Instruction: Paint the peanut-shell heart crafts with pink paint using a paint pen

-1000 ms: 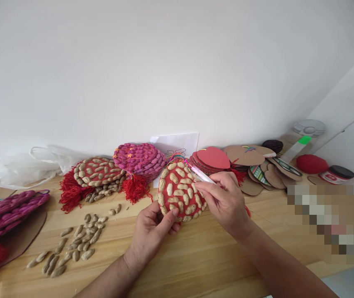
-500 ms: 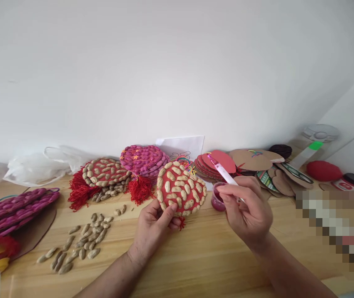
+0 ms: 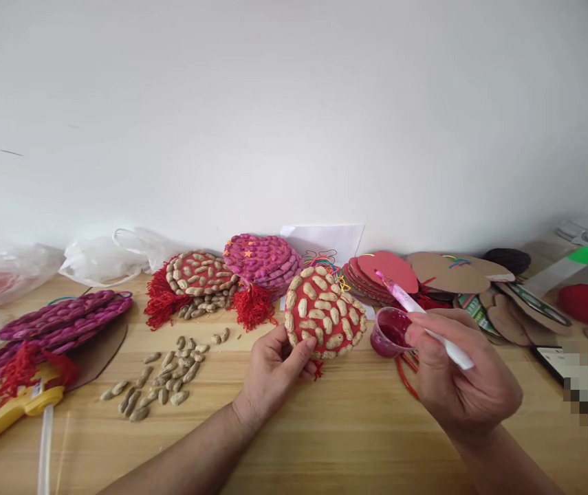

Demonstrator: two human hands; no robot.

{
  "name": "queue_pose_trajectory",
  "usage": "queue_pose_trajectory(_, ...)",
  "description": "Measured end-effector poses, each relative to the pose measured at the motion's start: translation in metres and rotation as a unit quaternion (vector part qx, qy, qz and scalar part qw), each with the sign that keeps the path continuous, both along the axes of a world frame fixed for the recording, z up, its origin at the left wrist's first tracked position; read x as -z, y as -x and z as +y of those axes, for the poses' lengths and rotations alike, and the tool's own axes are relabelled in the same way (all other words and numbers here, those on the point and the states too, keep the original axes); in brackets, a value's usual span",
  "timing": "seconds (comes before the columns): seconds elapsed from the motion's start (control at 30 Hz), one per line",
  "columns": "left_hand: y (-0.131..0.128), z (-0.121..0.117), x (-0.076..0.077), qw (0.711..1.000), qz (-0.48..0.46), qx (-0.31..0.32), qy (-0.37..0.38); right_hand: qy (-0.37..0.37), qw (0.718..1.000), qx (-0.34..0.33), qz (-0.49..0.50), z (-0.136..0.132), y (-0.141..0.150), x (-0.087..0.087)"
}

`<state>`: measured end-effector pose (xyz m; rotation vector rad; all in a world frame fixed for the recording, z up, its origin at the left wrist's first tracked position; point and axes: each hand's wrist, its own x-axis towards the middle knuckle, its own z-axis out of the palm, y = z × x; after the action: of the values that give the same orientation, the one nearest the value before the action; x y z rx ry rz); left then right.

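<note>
Toward six o'clock, the left hand (image 3: 280,364) clamps one peanut-covered heart (image 3: 326,314); at four o'clock, the right hand (image 3: 469,381) pinches one brush (image 3: 408,300) near one purple cup (image 3: 384,341).

Tan peanuts (image 3: 302,307) dotted and ringed over a red disc (image 3: 319,333) at the frame's centre.
Left of it, a bumpy magenta pad (image 3: 273,268) carries orange stars (image 3: 247,254) above a bright red tassel (image 3: 253,307); right, a white brush (image 3: 401,295) has a magenta tip; the table (image 3: 324,426) is streaked yellowish wood.
</note>
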<state>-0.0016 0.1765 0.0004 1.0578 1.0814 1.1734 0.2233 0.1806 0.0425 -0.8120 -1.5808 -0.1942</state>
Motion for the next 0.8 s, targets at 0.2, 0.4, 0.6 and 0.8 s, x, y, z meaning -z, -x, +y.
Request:
queue_pose_trajectory(0.2, 0.004, 0.0, 0.001, 0.994, 0.083, 0.015, -0.07, -0.018, 0.999, -0.033, -0.011, 0.005, -0.002, 0.001)
queue_pose_trajectory(0.4, 0.011, 0.002, -0.007, 0.926, 0.276, -0.044, -0.253, -0.026, 0.994, 0.02, -0.103, -0.002, 0.004, -0.007)
queue_pose_trajectory(0.6, 0.013, -0.003, -0.01, 0.871, 0.346, -0.042, -0.345, 0.017, 0.975, 0.035, -0.221, -0.019, 0.038, -0.038)
queue_pose_trajectory(0.8, 0.014, -0.004, -0.01, 0.836, 0.384, -0.033, -0.391, 0.047, 0.931, 0.088, -0.351, -0.024, 0.065, -0.047)
